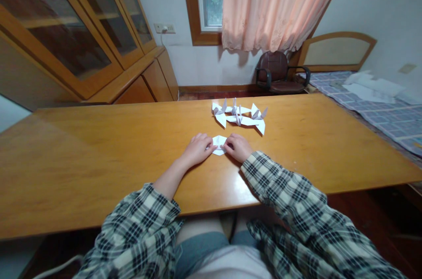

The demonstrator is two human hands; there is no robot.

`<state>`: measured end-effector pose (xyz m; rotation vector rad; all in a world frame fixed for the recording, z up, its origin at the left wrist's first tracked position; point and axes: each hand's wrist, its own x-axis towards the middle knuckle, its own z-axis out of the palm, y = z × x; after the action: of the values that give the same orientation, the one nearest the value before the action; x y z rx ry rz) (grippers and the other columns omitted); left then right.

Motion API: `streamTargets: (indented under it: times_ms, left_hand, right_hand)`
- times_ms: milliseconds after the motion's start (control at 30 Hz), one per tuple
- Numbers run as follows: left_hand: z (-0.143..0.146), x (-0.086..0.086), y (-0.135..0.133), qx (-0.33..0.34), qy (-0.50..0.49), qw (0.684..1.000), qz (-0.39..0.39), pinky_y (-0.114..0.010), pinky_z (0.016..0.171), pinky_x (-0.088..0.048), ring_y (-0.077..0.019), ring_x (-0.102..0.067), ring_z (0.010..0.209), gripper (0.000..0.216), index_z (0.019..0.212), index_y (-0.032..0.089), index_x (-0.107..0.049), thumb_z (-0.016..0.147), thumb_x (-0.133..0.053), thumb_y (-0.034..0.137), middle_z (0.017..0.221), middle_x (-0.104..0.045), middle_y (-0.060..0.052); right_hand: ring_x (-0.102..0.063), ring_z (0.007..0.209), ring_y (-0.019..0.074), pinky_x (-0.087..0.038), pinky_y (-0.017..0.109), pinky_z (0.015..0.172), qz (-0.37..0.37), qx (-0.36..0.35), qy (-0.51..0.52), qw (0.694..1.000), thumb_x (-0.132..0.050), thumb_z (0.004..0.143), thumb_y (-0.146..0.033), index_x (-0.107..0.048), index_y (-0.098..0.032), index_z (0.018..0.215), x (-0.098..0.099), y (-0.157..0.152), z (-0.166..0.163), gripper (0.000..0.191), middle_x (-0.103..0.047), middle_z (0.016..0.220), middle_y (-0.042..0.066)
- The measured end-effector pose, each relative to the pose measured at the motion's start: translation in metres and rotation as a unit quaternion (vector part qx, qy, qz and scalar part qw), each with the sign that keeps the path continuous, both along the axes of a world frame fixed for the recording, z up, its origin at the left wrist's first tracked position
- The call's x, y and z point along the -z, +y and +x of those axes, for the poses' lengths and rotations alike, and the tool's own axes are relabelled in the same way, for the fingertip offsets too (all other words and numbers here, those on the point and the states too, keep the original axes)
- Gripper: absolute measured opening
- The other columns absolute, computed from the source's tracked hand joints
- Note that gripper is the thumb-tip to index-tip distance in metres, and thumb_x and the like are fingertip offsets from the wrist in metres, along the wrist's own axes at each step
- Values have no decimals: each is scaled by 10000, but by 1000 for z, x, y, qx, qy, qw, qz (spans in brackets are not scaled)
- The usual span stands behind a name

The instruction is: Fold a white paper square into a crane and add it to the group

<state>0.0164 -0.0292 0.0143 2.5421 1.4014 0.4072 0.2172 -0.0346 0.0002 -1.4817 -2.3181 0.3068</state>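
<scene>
A small folded sheet of white paper lies on the wooden table between my hands. My left hand grips its left edge, the thumb pressing on the paper. On the opposite edge, my right hand has its fingers curled in and its thumb on the paper. Parts of the paper's two ends are hidden under the fingers. Just beyond it stand several white origami cranes, grouped close together with their wings spread.
The wooden table spans the view, its near edge by my lap. Behind it are a brown armchair and a pink curtain. A glass-door cabinet stands left; a bed with white sheets of paper is right.
</scene>
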Motion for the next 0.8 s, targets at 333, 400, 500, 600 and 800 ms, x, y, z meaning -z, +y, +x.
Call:
streamTargets:
  times_ms: [333,400,500,600,800]
  left_hand:
    - [1,4,2,-9,12,1000,-11,-353,781,-381,-216,-471,842,237,778,199,-555,888,-449,381,841,-534,-51]
    - [2,3,2,-9,10,1000,-14,-364,784,-382,-224,-473,848,233,775,197,-557,885,-455,375,843,-535,-56]
    - [2,2,2,-9,6,1000,-17,-375,779,-383,-233,-475,852,224,766,196,-555,881,-464,366,845,-538,-61]
    - [3,2,2,-10,-4,1000,-21,-379,776,-384,-234,-475,848,214,757,199,-555,872,-482,363,838,-540,-59]
    - [5,6,2,-23,6,1000,-5,-367,765,-381,-232,-478,857,200,743,205,-552,862,-505,358,838,-543,-55]
  right_hand:
    - [-532,835,179,-359,294,752,5,23,-59,998,-497,909,-378,-641,-165,815,0,-2,-6,274,-595,859,66]
    - [-536,836,184,-360,297,748,8,26,-66,997,-490,912,-377,-639,-165,818,-2,-2,-6,276,-598,865,70]
    - [-541,839,190,-364,303,742,5,30,-74,997,-488,912,-377,-636,-166,819,-4,-3,-7,274,-602,867,75]
    - [-546,850,196,-368,308,747,-4,36,-85,996,-480,916,-368,-635,-165,830,-6,-4,-8,269,-607,879,82]
    - [-541,893,219,-372,321,748,-8,46,-114,992,-469,916,-348,-622,-153,889,-9,-6,-13,250,-613,942,111]
